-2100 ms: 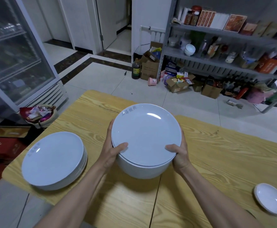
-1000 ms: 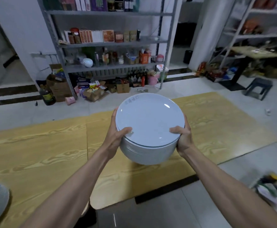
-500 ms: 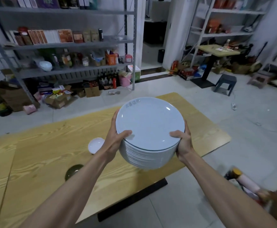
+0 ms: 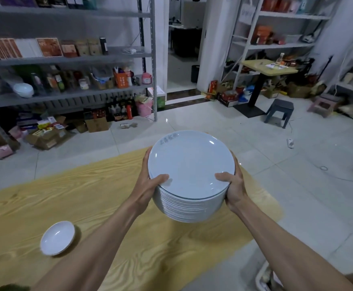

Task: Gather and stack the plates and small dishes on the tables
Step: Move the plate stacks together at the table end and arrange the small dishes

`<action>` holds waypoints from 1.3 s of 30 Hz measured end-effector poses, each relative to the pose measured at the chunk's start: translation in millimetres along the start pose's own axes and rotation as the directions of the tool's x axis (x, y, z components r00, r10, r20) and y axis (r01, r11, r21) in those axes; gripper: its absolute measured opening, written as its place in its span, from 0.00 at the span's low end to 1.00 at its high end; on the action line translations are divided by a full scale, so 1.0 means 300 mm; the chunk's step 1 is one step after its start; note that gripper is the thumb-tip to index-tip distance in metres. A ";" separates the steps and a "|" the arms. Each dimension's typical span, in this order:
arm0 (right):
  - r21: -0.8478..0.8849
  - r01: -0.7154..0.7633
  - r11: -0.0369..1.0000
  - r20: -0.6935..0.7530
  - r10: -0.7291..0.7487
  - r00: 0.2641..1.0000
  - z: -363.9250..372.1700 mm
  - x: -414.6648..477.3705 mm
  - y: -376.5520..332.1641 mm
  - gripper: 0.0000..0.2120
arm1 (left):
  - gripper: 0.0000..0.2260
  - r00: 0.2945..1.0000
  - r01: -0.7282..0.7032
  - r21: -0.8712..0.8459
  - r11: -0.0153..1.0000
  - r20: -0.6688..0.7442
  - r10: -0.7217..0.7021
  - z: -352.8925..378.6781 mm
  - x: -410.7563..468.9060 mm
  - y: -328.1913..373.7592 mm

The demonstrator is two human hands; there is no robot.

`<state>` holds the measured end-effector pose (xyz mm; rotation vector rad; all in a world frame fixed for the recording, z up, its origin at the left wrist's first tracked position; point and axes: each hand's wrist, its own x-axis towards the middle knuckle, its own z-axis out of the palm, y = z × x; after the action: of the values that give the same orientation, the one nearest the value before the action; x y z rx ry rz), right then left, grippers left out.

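Note:
A tall stack of white plates [image 4: 190, 179] hangs in the air above the right end of a wooden table [image 4: 87, 206]. My left hand [image 4: 148, 183] grips the stack's left side, thumb on the top plate's rim. My right hand [image 4: 232, 185] grips the right side the same way. One small white dish [image 4: 57, 237] lies on the table to the lower left, apart from the stack and both hands.
Grey metal shelving [image 4: 66, 59] with bottles and boxes lines the back left wall, cartons on the floor below. A doorway [image 4: 181, 49] opens behind. A small round-cornered table [image 4: 267, 68], a dark stool [image 4: 279, 112] and a pink stool [image 4: 324, 103] stand at right on tiled floor.
My view has swung right along the table while both hands kept carrying the plate stack. The second plate stack has left view, and the small dish now sits lower left.

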<state>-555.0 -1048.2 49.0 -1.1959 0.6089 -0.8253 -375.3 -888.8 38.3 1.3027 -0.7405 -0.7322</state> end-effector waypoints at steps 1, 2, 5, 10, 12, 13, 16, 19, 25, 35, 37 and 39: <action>0.004 -0.001 1.000 0.004 0.001 1.000 -0.020 0.049 0.005 0.35 | 0.42 1.000 0.002 0.009 1.000 -0.002 -0.002 0.016 0.046 -0.010; 0.004 -0.002 1.000 0.008 0.002 1.000 -0.039 0.102 0.011 0.35 | 0.42 1.000 0.002 0.017 1.000 -0.007 -0.002 0.032 0.090 -0.019; -0.002 -0.015 1.000 0.044 0.015 0.999 -0.079 0.257 0.024 0.36 | 0.44 0.999 0.019 0.022 1.000 -0.049 -0.018 0.066 0.209 -0.051; -0.009 -0.056 0.998 0.103 0.057 0.993 -0.150 0.506 0.086 0.37 | 0.45 0.991 0.056 0.040 0.998 -0.122 -0.050 0.108 0.387 -0.119; -0.015 -0.085 0.996 0.139 0.086 0.987 -0.175 0.604 0.116 0.38 | 0.44 0.985 0.067 0.045 0.997 -0.164 -0.058 0.126 0.454 -0.149; -0.014 -0.094 0.995 0.167 0.095 0.981 -0.185 0.646 0.128 0.39 | 0.44 0.981 0.071 0.046 0.996 -0.186 -0.061 0.136 0.482 -0.168; -0.008 -0.130 0.991 0.205 0.129 0.970 -0.221 0.767 0.176 0.42 | 0.45 0.966 0.086 0.041 0.995 -0.247 -0.073 0.170 0.558 -0.224; -0.014 -0.137 0.990 0.245 0.136 0.960 -0.250 0.878 0.213 0.39 | 0.45 0.948 0.108 0.020 0.994 -0.302 -0.097 0.203 0.630 -0.283; -0.017 -0.163 0.986 0.292 0.161 0.943 -0.312 1.051 0.285 0.39 | 0.43 0.932 0.129 0.037 0.991 -0.345 -0.109 0.251 0.761 -0.387; -0.042 -0.168 0.985 0.277 0.173 0.945 -0.424 1.252 0.391 0.41 | 0.45 0.927 0.152 0.050 0.987 -0.353 -0.125 0.296 0.957 -0.544; -0.050 -0.163 0.985 0.273 0.171 0.947 -0.441 1.283 0.402 0.41 | 0.45 0.931 0.151 0.051 0.987 -0.344 -0.124 0.302 0.991 -0.568; -0.050 -0.164 0.985 0.268 0.171 0.948 -0.461 1.310 0.418 0.40 | 0.45 0.932 0.151 0.041 0.988 -0.339 -0.128 0.310 1.022 -0.591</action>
<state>-409.3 -1428.6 -104.1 -1.2381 0.4896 -0.4993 -286.0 -1213.1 -106.5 1.5058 -0.4010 -0.5800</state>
